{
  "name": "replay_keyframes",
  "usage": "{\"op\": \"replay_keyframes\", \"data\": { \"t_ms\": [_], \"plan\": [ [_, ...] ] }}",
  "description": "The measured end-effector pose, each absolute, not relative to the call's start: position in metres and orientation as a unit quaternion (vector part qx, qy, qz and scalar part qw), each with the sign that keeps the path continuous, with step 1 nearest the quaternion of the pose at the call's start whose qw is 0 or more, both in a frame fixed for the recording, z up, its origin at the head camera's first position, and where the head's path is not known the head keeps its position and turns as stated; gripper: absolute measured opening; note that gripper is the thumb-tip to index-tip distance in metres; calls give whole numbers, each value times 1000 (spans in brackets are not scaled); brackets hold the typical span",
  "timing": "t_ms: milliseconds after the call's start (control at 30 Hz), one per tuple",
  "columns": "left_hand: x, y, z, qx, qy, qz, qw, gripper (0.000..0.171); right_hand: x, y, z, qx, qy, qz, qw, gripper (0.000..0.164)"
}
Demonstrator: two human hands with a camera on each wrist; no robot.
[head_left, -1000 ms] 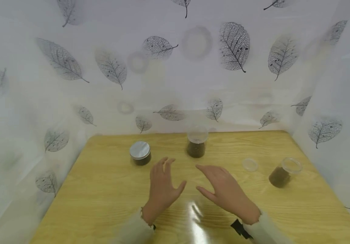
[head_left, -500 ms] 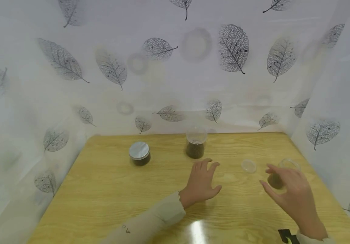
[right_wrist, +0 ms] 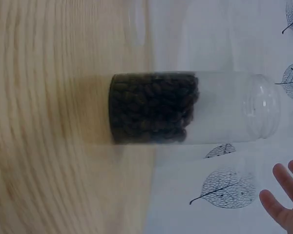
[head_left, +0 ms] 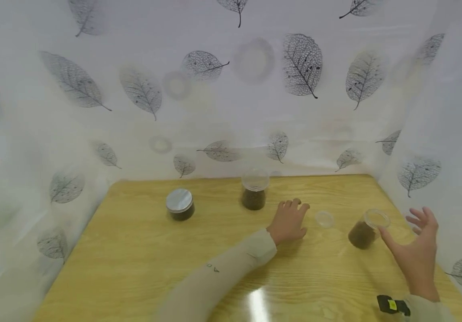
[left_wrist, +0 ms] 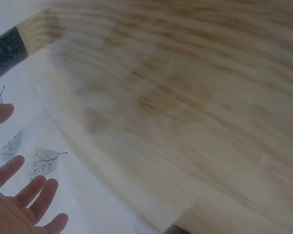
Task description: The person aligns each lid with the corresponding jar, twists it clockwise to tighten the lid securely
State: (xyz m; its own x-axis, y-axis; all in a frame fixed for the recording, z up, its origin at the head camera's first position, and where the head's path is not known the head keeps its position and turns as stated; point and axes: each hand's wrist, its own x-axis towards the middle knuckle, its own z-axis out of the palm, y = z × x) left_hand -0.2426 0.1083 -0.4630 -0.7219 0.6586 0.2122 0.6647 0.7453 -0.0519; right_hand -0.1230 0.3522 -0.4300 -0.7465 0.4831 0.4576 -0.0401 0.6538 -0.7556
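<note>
An uncapped clear jar (head_left: 361, 235), partly filled with dark beans, stands upright at the table's right side. In the right wrist view the same jar (right_wrist: 154, 107) shows its threaded mouth. My right hand (head_left: 416, 252) is just right of it, thumb and fingers spread wide. The thumb tip overlaps the jar's rim in the head view; whether they touch I cannot tell. A clear round lid (head_left: 325, 219) lies flat left of that jar. My left hand (head_left: 288, 222) hovers just left of the lid with fingers loosely bent, holding nothing.
A second clear jar (head_left: 254, 197) with dark contents and a clear lid stands at the back middle. Left of it is a squat jar with a silver lid (head_left: 179, 200). Leaf-printed white sheeting (head_left: 215, 112) encloses the back and sides of the wooden table (head_left: 134, 268).
Both hands have moved right from the table's middle. The left hand is now beside the clear lid. The right hand has passed in front of the open jar to its right side.
</note>
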Motion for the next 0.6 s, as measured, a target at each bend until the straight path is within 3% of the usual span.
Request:
{"op": "replay_keyframes", "data": {
  "t_ms": [133, 367, 600],
  "plan": [
    [-249, 129, -468, -362, -929, -34, 69, 55, -131, 355, -440, -175, -837, 455, 250, 103],
    [-250, 156, -467, -394, -918, -43, -6, 56, -142, 353, -455, -170, -847, 470, 179, 110],
    [-258, 174, -483, -392, -919, -43, -9, 54, -145, 354, -464, -163, -853, 474, 146, 109]
  ]
}}
